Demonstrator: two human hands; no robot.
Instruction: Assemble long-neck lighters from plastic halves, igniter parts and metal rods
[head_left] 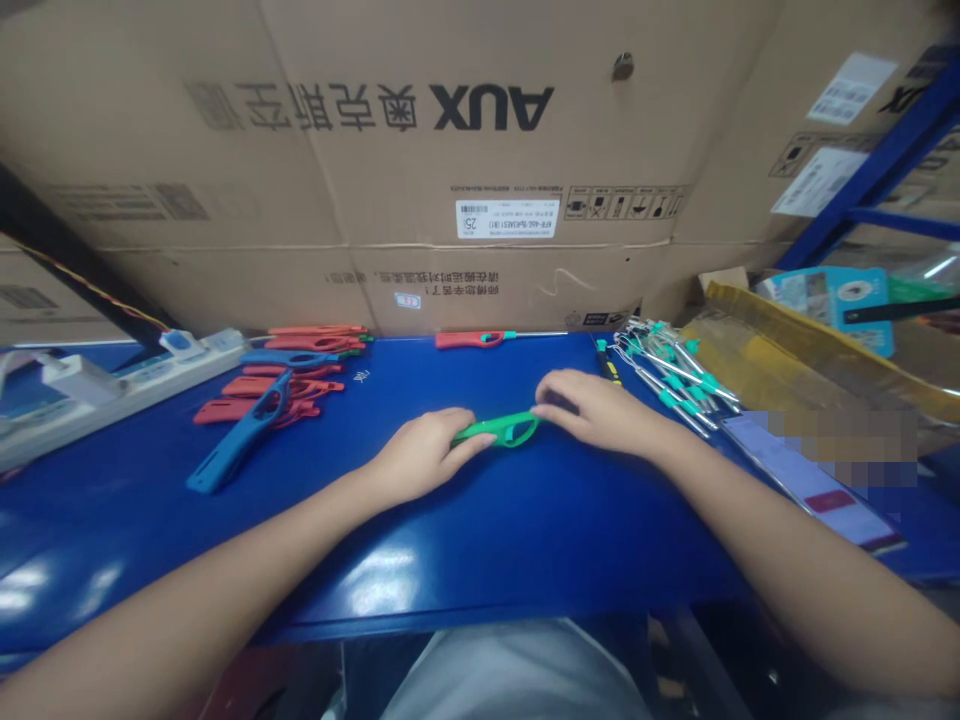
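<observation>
A green plastic lighter body (501, 430) lies low over the blue table in the middle of the view. My left hand (424, 455) grips its near end, with the fingers across the handle. My right hand (600, 410) holds its far end between fingertips and thumb. Left of my hands lie a blue lighter body (240, 432) and a heap of red plastic lighter bodies (289, 390). Beyond my hands rests a red lighter with a thin metal tube (471, 339). Right of my right hand lies a bundle of metal rods with teal fittings (675, 375).
The blue workbench (525, 540) ends at a front edge close to my lap. Large AUX cardboard boxes (450, 150) stand along its back. A white power strip (142, 380) lies at left; a yellow-handled screwdriver (607, 362), a printed sheet (810, 475) and a yellow bag (765, 350) lie at right.
</observation>
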